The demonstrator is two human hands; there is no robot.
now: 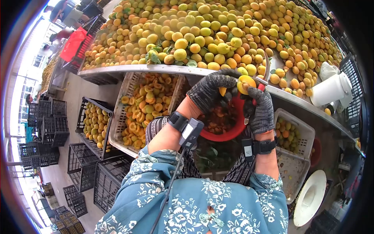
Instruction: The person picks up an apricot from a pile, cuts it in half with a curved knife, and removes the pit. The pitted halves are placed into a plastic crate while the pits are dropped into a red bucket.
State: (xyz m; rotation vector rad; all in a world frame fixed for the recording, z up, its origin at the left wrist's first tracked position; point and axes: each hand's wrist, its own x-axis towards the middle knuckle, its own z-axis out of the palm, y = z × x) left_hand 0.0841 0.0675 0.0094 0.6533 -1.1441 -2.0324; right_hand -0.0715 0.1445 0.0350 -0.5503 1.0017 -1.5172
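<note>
My left hand [216,87], in a dark grey knit glove, is closed on a cut apricot [245,82] with its orange flesh facing me. Another orange piece of apricot [222,91] shows under its fingers. In the same kind of glove, my right hand [260,111] grips the red handle of a curved knife [267,67], whose blade points up and away from me. The right thumb reaches close to the cut apricot; whether it touches is hard to tell. Below both hands, a red basin [224,136] holds brownish-orange scraps, partly hidden by my hands.
A metal-edged table [156,69] heaped with whole apricots spans the far side. Left of my legs stands a white crate [115,126] of apricot halves, beside a black crate [81,117] of fruit. At right are a white bucket [329,91], another crate [309,126] and a pale wide-brimmed hat [310,198].
</note>
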